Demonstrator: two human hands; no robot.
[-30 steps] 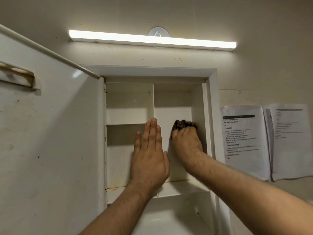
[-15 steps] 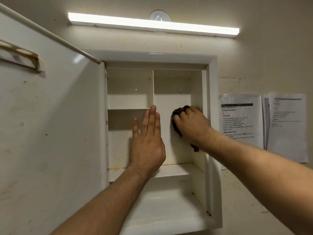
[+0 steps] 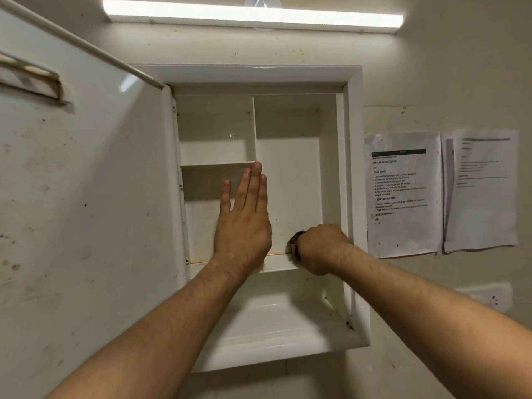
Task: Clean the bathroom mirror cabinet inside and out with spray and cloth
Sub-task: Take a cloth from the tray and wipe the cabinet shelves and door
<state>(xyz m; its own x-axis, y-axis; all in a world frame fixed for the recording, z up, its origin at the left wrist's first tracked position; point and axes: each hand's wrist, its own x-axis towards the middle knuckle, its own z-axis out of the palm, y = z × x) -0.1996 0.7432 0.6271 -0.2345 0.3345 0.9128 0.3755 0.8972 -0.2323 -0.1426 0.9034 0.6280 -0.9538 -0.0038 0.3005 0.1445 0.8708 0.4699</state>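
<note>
The white mirror cabinet (image 3: 355, 168) is seen on the wall with its door (image 3: 86, 226) swung wide to the left, the door's stained inner face turned to the camera. The left hand (image 3: 244, 226) is held flat in front of the vertical divider (image 3: 254, 128), its fingers (image 3: 254, 191) straight and pressed together, only the little finger set slightly apart; whether the palm touches the divider's edge cannot be told. The right hand (image 3: 319, 249) is reached into the tall right compartment, low down near its right wall. Its fingers are curled round a dark cloth (image 3: 295, 243), of which only a small part is shown at the hand's left side. The cloth is pressed where the back panel meets the lower shelf (image 3: 276, 266). A lit light bar (image 3: 253, 15) is mounted above the cabinet, and two printed sheets (image 3: 403, 194) are stuck to the wall at its right.
</note>
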